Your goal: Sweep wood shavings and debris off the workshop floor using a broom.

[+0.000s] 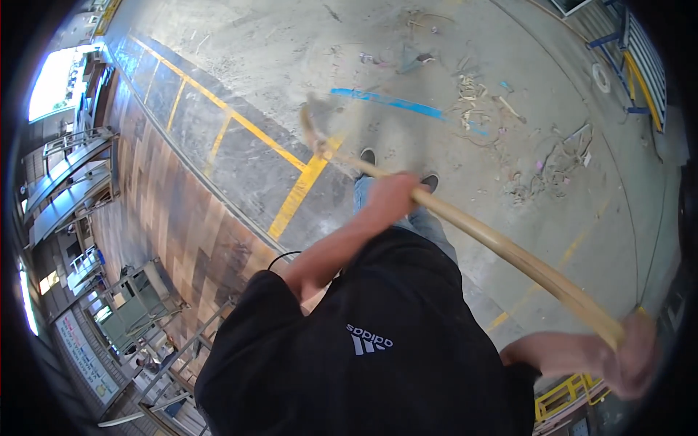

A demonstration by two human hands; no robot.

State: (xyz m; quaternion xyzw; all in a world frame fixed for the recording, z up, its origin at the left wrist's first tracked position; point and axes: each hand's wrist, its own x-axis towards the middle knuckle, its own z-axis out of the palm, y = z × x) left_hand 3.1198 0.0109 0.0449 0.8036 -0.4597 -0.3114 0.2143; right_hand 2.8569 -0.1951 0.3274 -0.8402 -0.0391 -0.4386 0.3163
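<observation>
Both my hands grip the pale wooden handle of what looks like a long broom (pixel 509 251), which slants across my body. My left hand (pixel 396 195) is wrapped round the handle in front of my waist. At the far right, my right hand (pixel 631 357) closes on the upper end; it is somewhat blurred. The broom's narrow head (pixel 314 134) is beyond my feet, over the floor by a yellow line. Motion smears the head, so its bristles cannot be made out.
Loose scraps (pixel 472 98) and a tangled heap of debris (pixel 560 167) lie on the concrete floor ahead and right. A blue stripe (pixel 389 103) and yellow lines (pixel 291 203) mark it. Wood-patterned flooring (pixel 171 196) is at left; a blue-and-yellow metal frame (pixel 632 65) stands far right.
</observation>
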